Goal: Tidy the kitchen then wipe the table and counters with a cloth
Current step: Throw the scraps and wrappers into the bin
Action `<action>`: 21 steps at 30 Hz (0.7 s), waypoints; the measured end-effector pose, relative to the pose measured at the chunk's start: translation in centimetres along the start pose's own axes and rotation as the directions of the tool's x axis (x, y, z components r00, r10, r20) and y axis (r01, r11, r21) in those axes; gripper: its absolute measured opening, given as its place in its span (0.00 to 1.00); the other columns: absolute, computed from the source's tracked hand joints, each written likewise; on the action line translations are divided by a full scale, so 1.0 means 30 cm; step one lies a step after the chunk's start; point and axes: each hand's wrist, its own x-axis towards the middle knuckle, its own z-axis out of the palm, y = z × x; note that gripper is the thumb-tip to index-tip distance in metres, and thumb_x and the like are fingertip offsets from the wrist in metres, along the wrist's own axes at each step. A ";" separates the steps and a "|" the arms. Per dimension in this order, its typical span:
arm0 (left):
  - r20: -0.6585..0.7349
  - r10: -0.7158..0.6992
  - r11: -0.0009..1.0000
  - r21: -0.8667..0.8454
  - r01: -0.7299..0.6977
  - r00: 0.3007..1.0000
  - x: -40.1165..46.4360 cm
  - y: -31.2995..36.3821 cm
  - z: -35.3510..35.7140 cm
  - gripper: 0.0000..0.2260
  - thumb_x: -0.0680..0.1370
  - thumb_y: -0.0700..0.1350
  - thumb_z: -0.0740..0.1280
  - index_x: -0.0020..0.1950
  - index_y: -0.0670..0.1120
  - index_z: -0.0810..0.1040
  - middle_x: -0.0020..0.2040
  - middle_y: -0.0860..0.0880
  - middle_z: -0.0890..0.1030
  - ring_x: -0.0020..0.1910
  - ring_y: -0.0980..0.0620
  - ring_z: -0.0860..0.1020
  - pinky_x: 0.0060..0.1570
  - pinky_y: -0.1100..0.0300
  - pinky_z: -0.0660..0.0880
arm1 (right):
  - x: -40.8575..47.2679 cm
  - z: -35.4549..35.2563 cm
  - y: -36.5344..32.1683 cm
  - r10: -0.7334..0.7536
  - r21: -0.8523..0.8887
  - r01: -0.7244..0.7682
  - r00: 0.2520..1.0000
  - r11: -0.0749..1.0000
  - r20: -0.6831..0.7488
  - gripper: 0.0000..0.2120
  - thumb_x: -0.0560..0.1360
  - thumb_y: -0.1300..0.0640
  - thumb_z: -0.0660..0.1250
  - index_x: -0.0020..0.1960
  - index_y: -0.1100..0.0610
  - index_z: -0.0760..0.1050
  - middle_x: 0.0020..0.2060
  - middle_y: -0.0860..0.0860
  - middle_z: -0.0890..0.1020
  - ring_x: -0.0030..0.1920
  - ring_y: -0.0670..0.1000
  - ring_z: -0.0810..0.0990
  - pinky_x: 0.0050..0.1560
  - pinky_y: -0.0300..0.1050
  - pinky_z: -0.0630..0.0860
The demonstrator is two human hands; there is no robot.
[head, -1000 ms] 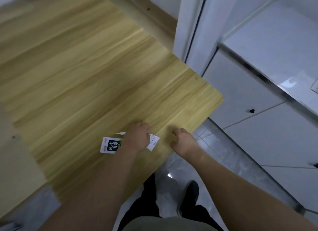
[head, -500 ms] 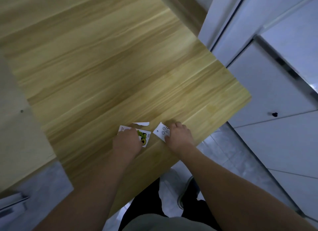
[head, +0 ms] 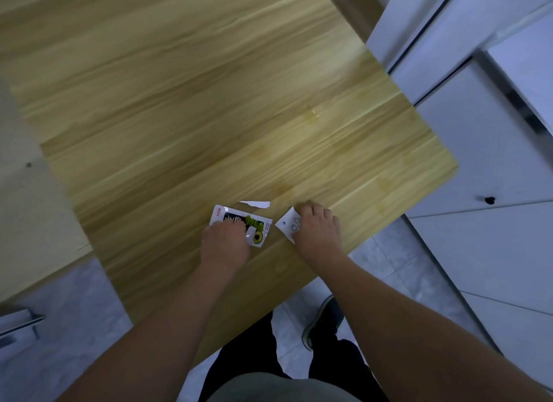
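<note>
Still in the tidying stage, by the look of it. Left hand [head: 225, 242] down on a printed snack wrapper [head: 239, 222] near the front edge of the wooden table [head: 209, 102], fingers curled over its near end; whether pinching or only pressing, cannot tell. Right hand [head: 318, 232] just beside, fingers bent over a white scrap of packaging [head: 288, 223], again pinning or gathering it (grip itself hidden under the knuckles). Between and slightly beyond the two, a small torn white strip [head: 254, 204] lying loose on the wood, touched by neither hand.

Done so far, judging from the tabletop: most of the surface bare of other litter, only these three pieces in view. A faint glossy stain [head: 314, 114] further back toward the right corner, so no sign of wiping yet. No cloth anywhere in view.

Left to do, probably: collecting the wrapper, scrap and strip, binning them, fetching a cloth, then wiping table and counters. White cabinet fronts [head: 478, 162] to the right, counter tops mostly out of frame, condition unknown.
</note>
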 end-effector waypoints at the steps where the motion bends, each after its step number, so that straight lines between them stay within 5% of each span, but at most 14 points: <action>1: 0.002 -0.006 1.000 -0.003 0.006 1.000 -0.001 0.001 0.000 0.09 0.81 0.51 0.59 0.47 0.48 0.74 0.49 0.48 0.80 0.49 0.46 0.77 0.42 0.56 0.63 | -0.001 0.003 0.000 0.002 0.001 -0.002 1.000 1.000 -0.007 0.21 0.78 0.50 0.62 0.68 0.55 0.64 0.66 0.54 0.68 0.66 0.56 0.66 0.65 0.48 0.61; 9: 0.003 0.013 0.996 -0.084 -0.013 1.000 -0.032 0.007 0.002 0.12 0.83 0.55 0.56 0.43 0.49 0.66 0.50 0.48 0.78 0.50 0.46 0.74 0.50 0.53 0.66 | 0.020 -0.023 0.010 -0.058 0.016 0.059 0.998 0.998 -0.026 0.12 0.79 0.56 0.58 0.61 0.56 0.71 0.61 0.53 0.73 0.62 0.56 0.69 0.62 0.47 0.63; 16: -0.023 0.006 0.999 -0.053 -0.008 1.000 -0.040 0.014 -0.005 0.10 0.80 0.53 0.60 0.51 0.48 0.72 0.52 0.49 0.78 0.54 0.48 0.74 0.53 0.54 0.67 | 0.023 -0.049 0.025 -0.107 0.132 0.112 0.993 0.985 -0.046 0.13 0.77 0.61 0.57 0.60 0.55 0.73 0.57 0.53 0.77 0.57 0.56 0.72 0.55 0.47 0.65; 21: -0.013 0.014 0.999 -0.050 -0.015 1.000 -0.033 0.015 -0.001 0.08 0.82 0.52 0.58 0.46 0.49 0.68 0.50 0.48 0.79 0.52 0.47 0.74 0.53 0.54 0.65 | 0.025 -0.060 0.025 -0.072 0.219 0.082 0.996 0.972 -0.053 0.09 0.77 0.62 0.58 0.55 0.57 0.73 0.52 0.54 0.78 0.53 0.56 0.74 0.51 0.46 0.66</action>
